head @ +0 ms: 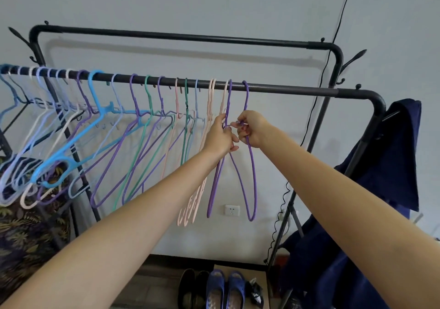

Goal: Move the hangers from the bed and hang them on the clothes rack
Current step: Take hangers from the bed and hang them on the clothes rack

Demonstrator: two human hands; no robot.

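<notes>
A black clothes rack has a front rail [285, 89] carrying several coloured hangers [133, 127], hooked from the far left to the middle. Two purple hangers hang at the right end of the row. My right hand [251, 127] pinches the neck of the rightmost purple hanger [252, 177], whose hook sits over the rail. My left hand [220, 136] grips the neck of the purple hanger beside it [215, 184], next to some pink hangers [190, 211]. The bed is out of view.
A second, higher rail [181, 37] runs behind. Dark blue cloth [385, 165] drapes over the rack's right end. A patterned fabric [26, 232] hangs at the lower left. Shoes [223, 289] stand on the floor below. A wall socket [232, 210] and a black cable [342, 10] are on the wall.
</notes>
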